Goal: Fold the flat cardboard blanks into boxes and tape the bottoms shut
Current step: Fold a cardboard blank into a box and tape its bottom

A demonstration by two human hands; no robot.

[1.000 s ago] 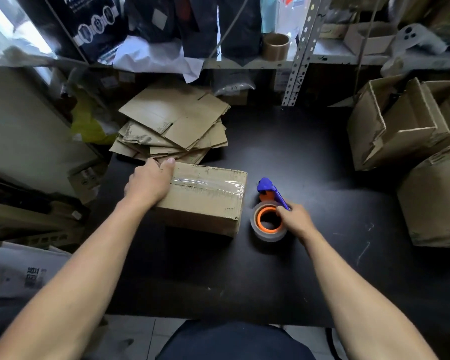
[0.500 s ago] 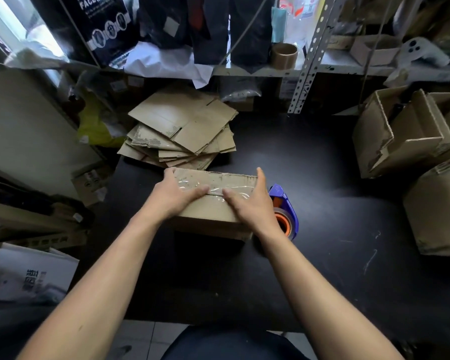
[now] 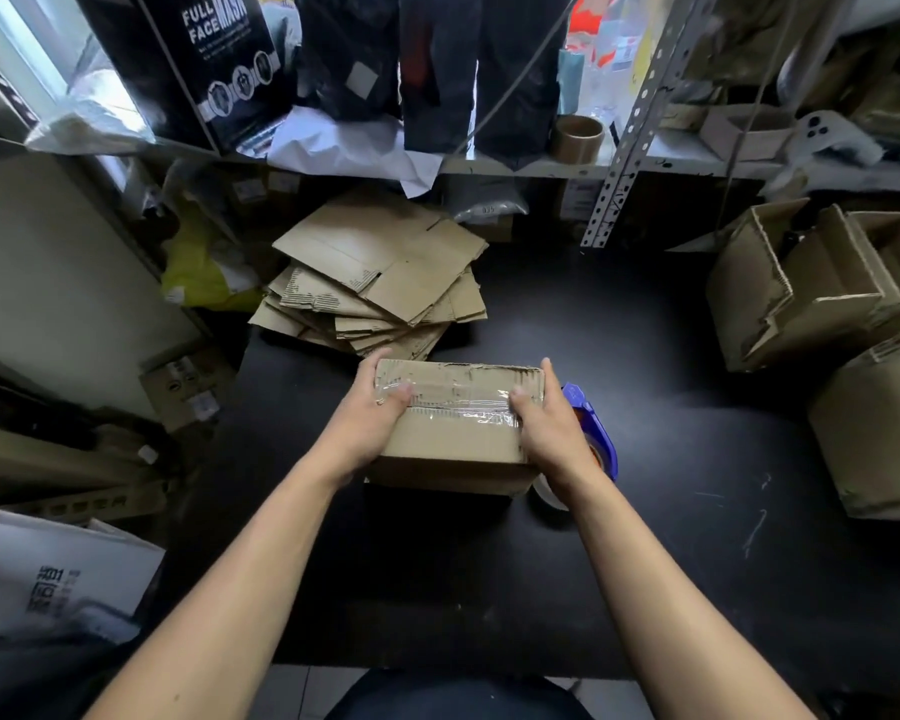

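Both hands grasp a taped box on the dark table.

The table (image 3: pixel 645 387) spreads under everything; finished boxes (image 3: pixel 822 288) sit well right of the fingers, and flat blanks (image 3: pixel 380 283) are piled just beyond them. The box (image 3: pixel 458 423) is clasped at each end, left hand (image 3: pixel 370 423) and right hand (image 3: pixel 552 433) curled over its taped seam. The tape dispenser (image 3: pixel 593 433) lies just beside the right hand.
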